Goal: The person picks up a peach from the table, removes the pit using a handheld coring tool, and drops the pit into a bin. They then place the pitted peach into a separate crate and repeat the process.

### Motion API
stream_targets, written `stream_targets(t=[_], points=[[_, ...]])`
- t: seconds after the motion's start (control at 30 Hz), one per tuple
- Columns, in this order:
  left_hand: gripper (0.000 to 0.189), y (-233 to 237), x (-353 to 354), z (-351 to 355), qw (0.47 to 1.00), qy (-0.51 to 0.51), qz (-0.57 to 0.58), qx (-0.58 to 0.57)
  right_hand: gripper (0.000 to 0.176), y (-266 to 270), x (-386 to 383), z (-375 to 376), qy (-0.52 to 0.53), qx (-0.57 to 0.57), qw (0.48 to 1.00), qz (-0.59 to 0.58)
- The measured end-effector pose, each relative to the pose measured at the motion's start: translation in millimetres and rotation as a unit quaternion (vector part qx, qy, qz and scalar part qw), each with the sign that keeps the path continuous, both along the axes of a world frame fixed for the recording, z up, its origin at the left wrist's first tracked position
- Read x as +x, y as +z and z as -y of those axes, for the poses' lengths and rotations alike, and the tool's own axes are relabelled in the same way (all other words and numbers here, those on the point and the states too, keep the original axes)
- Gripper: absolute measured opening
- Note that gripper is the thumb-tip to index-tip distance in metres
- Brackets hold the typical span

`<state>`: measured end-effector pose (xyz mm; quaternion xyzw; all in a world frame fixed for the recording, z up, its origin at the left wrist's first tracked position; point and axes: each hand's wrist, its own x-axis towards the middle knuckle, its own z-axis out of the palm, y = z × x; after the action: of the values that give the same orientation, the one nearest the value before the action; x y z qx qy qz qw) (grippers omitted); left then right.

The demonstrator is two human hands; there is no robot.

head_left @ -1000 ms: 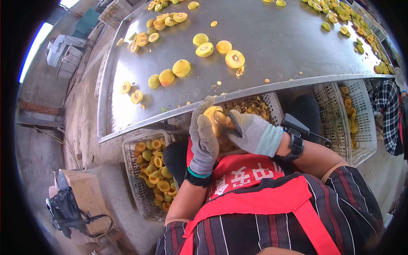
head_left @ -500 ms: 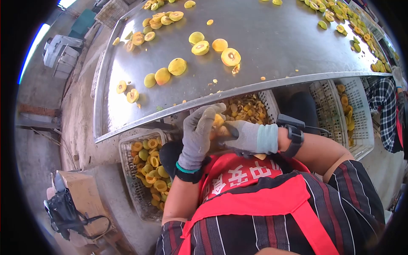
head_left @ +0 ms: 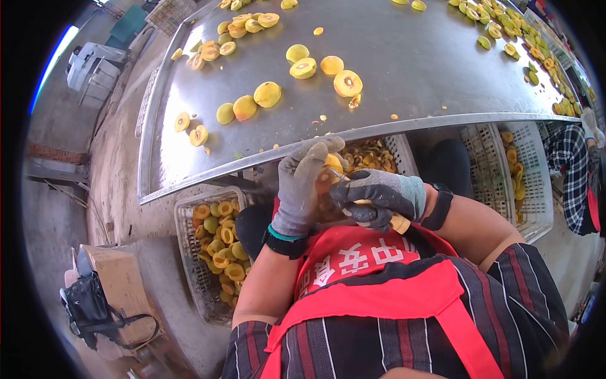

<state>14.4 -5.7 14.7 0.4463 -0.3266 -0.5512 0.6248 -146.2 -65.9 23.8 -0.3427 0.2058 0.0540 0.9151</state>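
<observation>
Below the near edge of the metal table, in the head view, a yellow fruit piece is held between the 2 gloved hands, in front of the red apron. By the left hand the piece is cradled from the side, the fingers half curled and raised around it, so that its inner side is probably turned toward the other hand. By the right hand a tool with a wooden handle is gripped in a closed fist; its thin metal end is pointed at the fruit, though whether the flesh is touched cannot be told. The 2 hands are brought close together, presumably so that fruit and tool are steadied against each other. Behind them a crate of scraps is set under the table edge, likely so that bits are caught there. Beside the left knee, hollowed halves are gathered in another crate, seemingly within easy reach. On the tabletop, 3 fruits are lined up near the left hand's side.
</observation>
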Motion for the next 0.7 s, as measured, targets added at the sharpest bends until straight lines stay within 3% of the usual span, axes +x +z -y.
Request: stream_targets(t=[0.03,0.1,0.17,0.23,0.27,0.3,0.33,0.37,0.43,0.47,0.5,0.57,0.67,0.7], points=[[0.03,-0.9,-0.9,3.4,1.0,0.0,0.0,0.0,0.022,5.3,2.9,-0.7,0.0,0.0,1.0,0.0],[0.028,-4.0,-3.5,9.7,0.994,0.019,0.085,0.059,0.019,17.5,13.8,-3.7,0.061,-0.255,0.955,-0.14],[0.027,-7.3,-6.1,10.6,0.995,0.028,0.085,0.053,0.022,12.2,12.8,-0.8,0.068,-0.321,0.936,-0.129],[0.026,-11.6,-7.5,11.4,0.994,0.04,0.085,0.048,0.021,-11.1,6.1,1.4,0.021,-0.246,0.969,-0.031],[0.026,-13.8,-7.8,11.3,0.995,0.046,0.083,0.027,0.022,-12.7,0.4,1.3,-0.009,-0.261,0.964,0.048],[0.026,-14.7,-8.1,11.5,0.995,0.054,0.082,0.004,0.022,-15.7,-1.9,3.3,-0.007,-0.261,0.964,0.049],[0.026,-14.9,-10.6,11.4,0.995,0.056,0.082,0.005,0.022,-20.9,-2.9,5.9,-0.011,-0.065,0.997,0.038],[0.026,-14.7,-14.5,12.2,0.993,0.081,0.085,-0.009,0.023,-23.8,-2.7,7.8,-0.014,0.133,0.991,0.025],[0.026,-19.4,-16.0,15.7,0.991,0.104,0.087,-0.022,0.025,-3.4,0.2,5.5,-0.018,0.112,0.993,0.02],[0.026,-27.6,-14.5,19.5,0.989,0.106,0.102,-0.024,0.025,9.8,6.4,1.5,-0.007,-0.058,0.996,-0.071],[0.025,-30.1,-15.4,21.5,0.987,0.107,0.116,-0.024,0.025,15.7,10.0,-0.9,0.005,-0.226,0.961,-0.161],[0.025,-28.9,-16.1,22.5,0.986,0.115,0.122,-0.024,0.026,11.3,9.5,1.6,0.01,-0.219,0.962,-0.162],[0.023,-21.6,-19.4,23.2,0.984,0.124,0.118,-0.046,0.018,5.3,-1.3,2.9,-0.031,0.021,0.999,-0.025],[0.022,-18.8,-20.0,23.0,0.984,0.124,0.107,-0.069,0.018,5.6,-1.4,2.1,-0.029,0.022,0.999,-0.026]])
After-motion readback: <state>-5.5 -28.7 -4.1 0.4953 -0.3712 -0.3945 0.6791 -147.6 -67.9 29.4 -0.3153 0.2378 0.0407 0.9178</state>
